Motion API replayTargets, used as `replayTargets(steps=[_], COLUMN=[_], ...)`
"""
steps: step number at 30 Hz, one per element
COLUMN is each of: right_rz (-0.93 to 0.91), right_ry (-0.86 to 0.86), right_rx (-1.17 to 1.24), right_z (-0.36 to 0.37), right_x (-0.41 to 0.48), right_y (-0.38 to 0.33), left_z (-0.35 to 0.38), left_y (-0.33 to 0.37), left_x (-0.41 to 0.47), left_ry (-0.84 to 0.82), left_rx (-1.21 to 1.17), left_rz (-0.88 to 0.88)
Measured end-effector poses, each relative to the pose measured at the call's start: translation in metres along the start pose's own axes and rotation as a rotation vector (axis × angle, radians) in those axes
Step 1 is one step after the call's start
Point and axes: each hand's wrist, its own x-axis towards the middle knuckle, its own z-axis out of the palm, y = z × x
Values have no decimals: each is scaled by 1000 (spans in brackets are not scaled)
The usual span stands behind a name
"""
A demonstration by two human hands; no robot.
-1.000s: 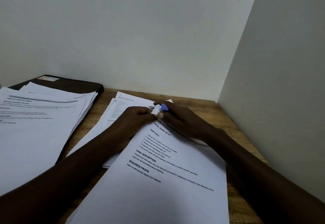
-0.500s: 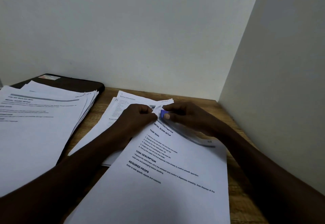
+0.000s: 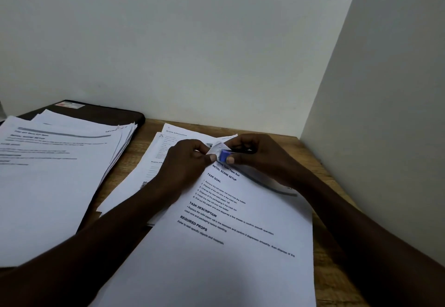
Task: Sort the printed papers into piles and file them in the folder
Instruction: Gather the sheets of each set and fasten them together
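**Now both hands meet at the far corner of the top sheet**

Straight ahead of me, my left hand [image 3: 185,159] has its fingers curled and pinches the lifted far corner of the top sheet [image 3: 240,234] between thumb and fingertips. My right hand [image 3: 255,155] is just beside it, almost touching. Its thumb and forefinger are pressed around a small blue object [image 3: 225,155] that sits right against that same corner. I cannot tell what the blue object is, and something dark runs along my right fingers that I cannot make out either.

The top sheet lies tilted on the worktop [image 3: 330,246] and runs from my hands back towards me, with the headings "TASK GOAL" and "REQUIRED PROPS" printed on it. It overlaps the middle pile [image 3: 154,162], whose pages show from under my left hand and forearm.

Well to the left, the left pile [image 3: 55,174] is fanned out loosely. It rests on the dark folder [image 3: 108,114], which lies flat and closed against the back wall [image 3: 192,53].
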Motion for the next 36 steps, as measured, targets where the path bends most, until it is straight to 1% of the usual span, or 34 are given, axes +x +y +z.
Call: replayTargets(steps=[9, 13, 20, 26, 29, 32, 36], right_rz=[-46, -62, -69, -76, -103, -113, -125], right_ry=[62, 77, 46, 27, -11, 20, 23], right_rx=[-59, -108, -56, -238, -269, -304, -302], right_z=[1, -3, -14, -14, -12, -14, -14], right_x=[1, 2, -2, -4, -5, -4, -5], right_y=[-2, -3, -4, -6, -13, -14, -19], left_z=[1, 0, -2, -3, -1, -1, -2], left_y=[0, -1, -1, 0, 0, -1, 0], left_x=[-2, -2, -5, -5, -3, -4, -4], left_ry=[23, -7, -19, 19, 38, 50, 44], left_rx=[-3, -23, -35, 28, 53, 61, 43], left_rz=[12, 88, 192, 203, 232, 260, 239])
